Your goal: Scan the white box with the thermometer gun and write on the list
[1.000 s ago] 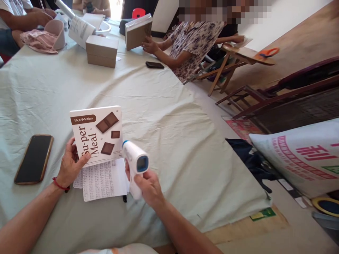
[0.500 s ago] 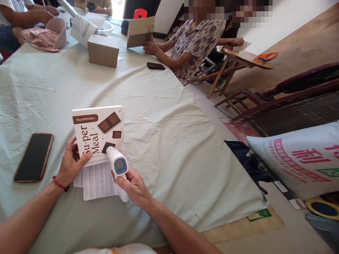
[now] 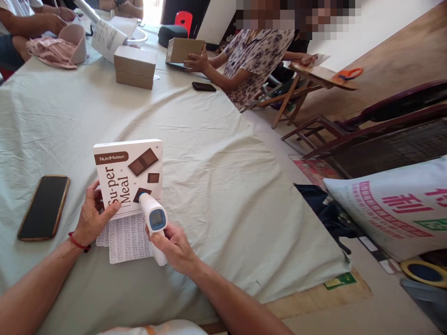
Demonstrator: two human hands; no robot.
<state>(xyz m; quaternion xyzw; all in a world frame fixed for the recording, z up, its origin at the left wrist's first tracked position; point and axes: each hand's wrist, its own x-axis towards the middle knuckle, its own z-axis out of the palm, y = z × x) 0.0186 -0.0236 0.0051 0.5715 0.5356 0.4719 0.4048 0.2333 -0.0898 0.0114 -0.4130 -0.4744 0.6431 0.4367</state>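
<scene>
Left hand (image 3: 93, 215) props the Su-per Meal box (image 3: 127, 174) upright on the surface (image 3: 209, 153) | right hand (image 3: 174, 246) grips infrared thermometer (image 3: 153, 218), nozzle at box face | I judge the reading under way, not finished.

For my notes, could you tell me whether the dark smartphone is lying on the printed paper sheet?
No, the dark smartphone lies on the pale tablecloth, left of the sheet.

Cloth-covered table (image 3: 216, 139), wooden chairs (image 3: 349, 125) beside
</scene>
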